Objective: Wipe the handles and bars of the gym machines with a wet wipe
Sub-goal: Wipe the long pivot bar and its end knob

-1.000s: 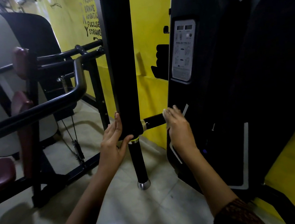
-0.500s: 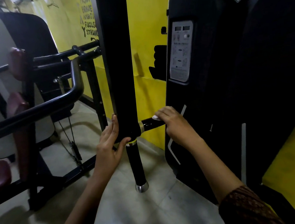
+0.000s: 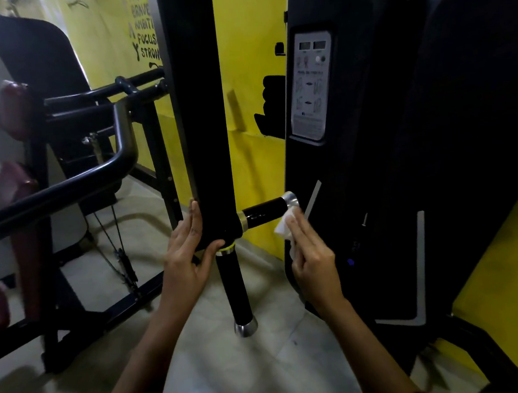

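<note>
While the left hand (image 3: 184, 260) lies flat with straight fingers on the fat black post (image 3: 198, 123), the right hand (image 3: 314, 265) pinches a crumpled white wet wipe (image 3: 285, 227) just under the shiny silver end (image 3: 290, 199) of the short, round, smooth black handle (image 3: 263, 211). Black letters (image 3: 146, 38) on the yellow wall (image 3: 247, 72) read FOCUS. Tiny words on the grey sticker (image 3: 309, 88) are too blurry to read.

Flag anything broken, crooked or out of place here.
Nothing stands out. The side handle juts squarely from the upright, no visible damage. The left hand rests on the upright; the right hand holds the wet wipe beside the handle's chrome end.
</note>
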Demonstrator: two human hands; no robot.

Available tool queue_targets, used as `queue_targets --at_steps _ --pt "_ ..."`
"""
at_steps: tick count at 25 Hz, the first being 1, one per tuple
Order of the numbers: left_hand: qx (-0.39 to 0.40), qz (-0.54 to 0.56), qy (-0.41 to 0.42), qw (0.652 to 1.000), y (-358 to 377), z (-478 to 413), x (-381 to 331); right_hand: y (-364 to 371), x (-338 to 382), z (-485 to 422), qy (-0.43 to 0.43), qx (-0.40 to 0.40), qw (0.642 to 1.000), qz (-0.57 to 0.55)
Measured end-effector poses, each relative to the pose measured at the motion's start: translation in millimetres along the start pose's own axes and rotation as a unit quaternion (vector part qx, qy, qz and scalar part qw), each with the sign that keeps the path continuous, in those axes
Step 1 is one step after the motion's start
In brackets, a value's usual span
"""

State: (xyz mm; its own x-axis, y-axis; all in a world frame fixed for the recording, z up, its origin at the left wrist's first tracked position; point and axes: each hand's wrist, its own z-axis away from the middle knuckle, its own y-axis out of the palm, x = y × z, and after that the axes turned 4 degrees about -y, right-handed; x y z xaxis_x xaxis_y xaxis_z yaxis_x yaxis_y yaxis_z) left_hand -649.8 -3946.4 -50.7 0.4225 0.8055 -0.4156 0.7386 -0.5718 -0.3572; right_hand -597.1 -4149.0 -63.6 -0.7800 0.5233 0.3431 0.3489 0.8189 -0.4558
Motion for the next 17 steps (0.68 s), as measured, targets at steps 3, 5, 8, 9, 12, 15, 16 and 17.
queue_targets --at_steps 3,5,8,9,12,15,16,17 --pt "0.003 -0.001 0.0 1.0 -0.5 -0.8 0.8 5.0 16.9 -28.0 0.042 -0.021 0.997 -0.059" --pt "0.006 -0.002 -0.001 1.0 -1.2 -1.1 0.6 19.1 19.9 -41.4 0.091 0.013 0.995 -0.046" --pt "0.002 -0.003 0.0 1.0 -1.9 -0.6 0.6 37.5 28.9 -36.2 0.102 0.019 0.994 -0.031" --pt "0.0 0.0 0.0 1.0 -2.4 -0.8 0.6 38.2 36.2 -30.8 0.092 0.036 0.994 -0.05" --pt "0.004 0.006 -0.005 1.0 -3.9 0.6 -0.3 24.0 51.3 -14.4 0.018 0.035 0.997 -0.071" --pt "0.009 0.008 -0.006 1.0 -4.3 -0.4 -2.2 13.2 49.9 -33.7 0.028 -0.068 0.99 -0.123" --pt "0.01 0.008 -0.006 1.0 -3.7 -0.9 -2.8 14.1 45.7 -45.3 0.043 -0.07 0.989 -0.12" --pt "0.01 0.007 -0.007 1.0 -3.0 -1.1 -3.0 17.5 41.7 -55.4 0.049 -0.036 0.993 -0.104"
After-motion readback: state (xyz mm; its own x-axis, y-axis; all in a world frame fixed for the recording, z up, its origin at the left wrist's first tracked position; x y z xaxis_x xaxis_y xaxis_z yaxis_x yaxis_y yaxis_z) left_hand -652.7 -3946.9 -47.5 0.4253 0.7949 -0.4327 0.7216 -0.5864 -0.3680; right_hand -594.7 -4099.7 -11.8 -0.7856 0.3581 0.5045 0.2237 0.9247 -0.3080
